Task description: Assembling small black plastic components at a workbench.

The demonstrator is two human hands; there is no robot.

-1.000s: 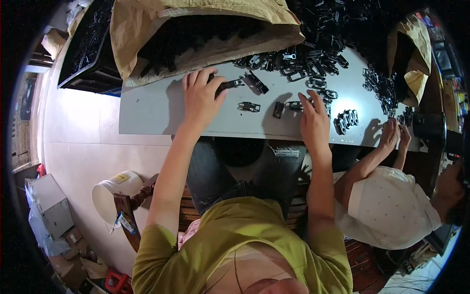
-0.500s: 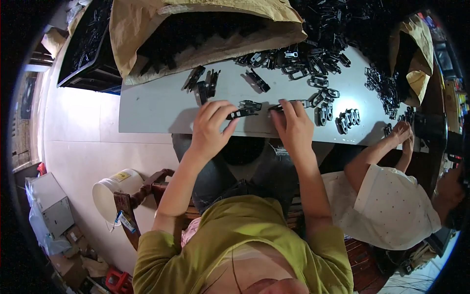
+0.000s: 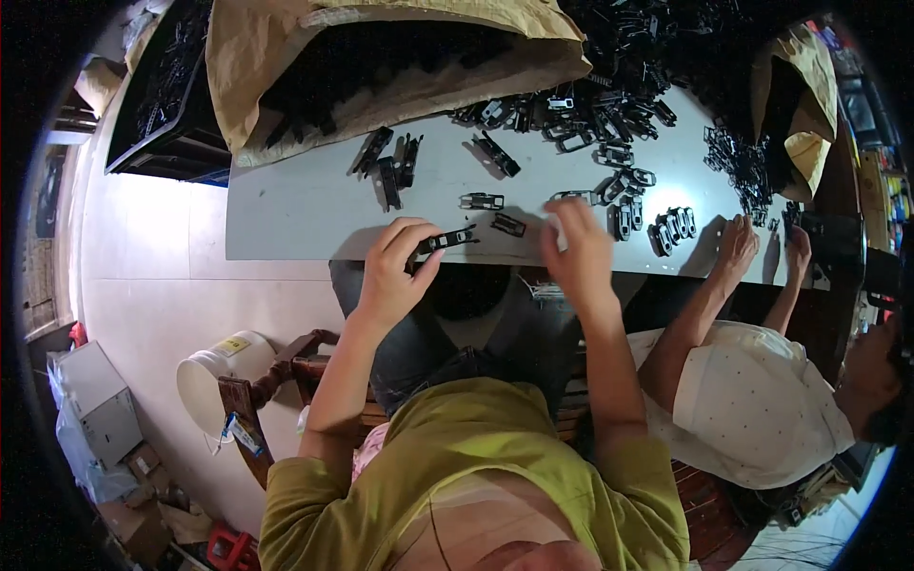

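Observation:
My left hand (image 3: pixel 395 271) sits at the near edge of the grey table (image 3: pixel 295 209) and pinches a small black clip-like part (image 3: pixel 447 240) between thumb and fingers. To its right, my right hand (image 3: pixel 579 255) is blurred at the same edge, fingers curled with something pale at their tips; I cannot tell what it holds. Two loose black parts (image 3: pixel 482 201) lie on the table just beyond both hands. A few more black parts (image 3: pixel 388 162) lie farther back on the left.
A large heap of black parts (image 3: pixel 628 57) covers the far right of the table. A brown paper sack (image 3: pixel 381 57) full of parts lies open at the back. A person in a white shirt (image 3: pixel 752 400) works to my right. A white bucket (image 3: pixel 221 373) stands on the floor.
Both hands have drawn back from the tabletop toward the near edge. My left hand has picked up a black part and lifted it off the table.

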